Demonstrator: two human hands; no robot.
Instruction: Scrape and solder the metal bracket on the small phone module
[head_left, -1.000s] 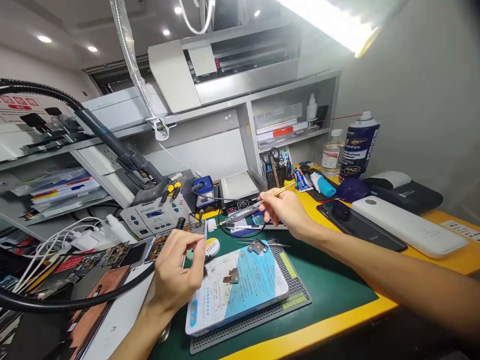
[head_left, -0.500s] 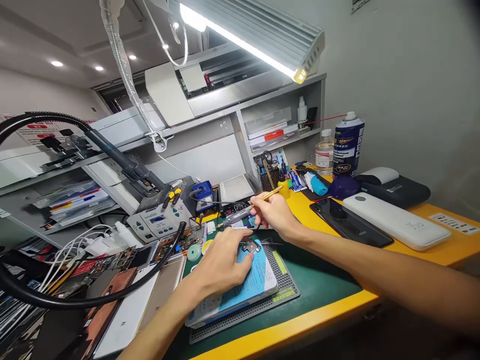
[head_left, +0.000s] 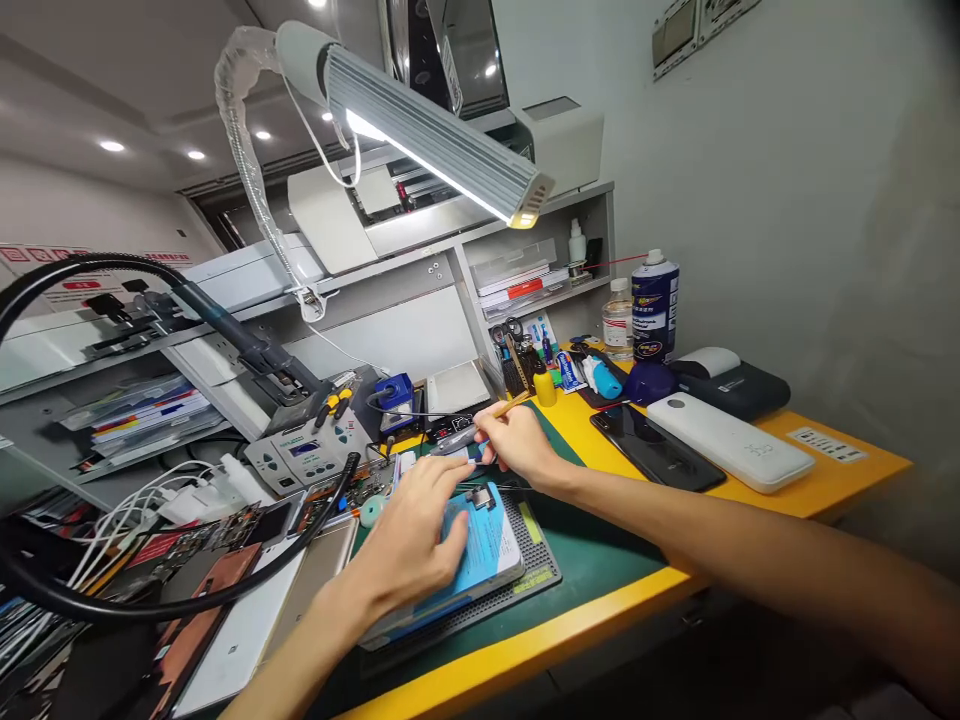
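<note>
The left hand (head_left: 412, 525) and right hand (head_left: 521, 442) are bare, with slender fingers (head_left: 453, 548), as are both slim forearms (head_left: 660, 510).

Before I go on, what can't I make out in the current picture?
From the head view:
- Box top, left part: covered by the left hand.
- Whether the left fingertips grip anything: too small at this distance.
- Lower end of the gold-colored stick: hidden by the right hand.
- Fine print on the spray can: too small to read.
- Left forearm, near end: cut off by the bottom edge.

A ribbed lamp (head_left: 435, 130) (lit) hangs before grey shelving (head_left: 466, 278) beside a grey wall (head_left: 787, 210).
</note>
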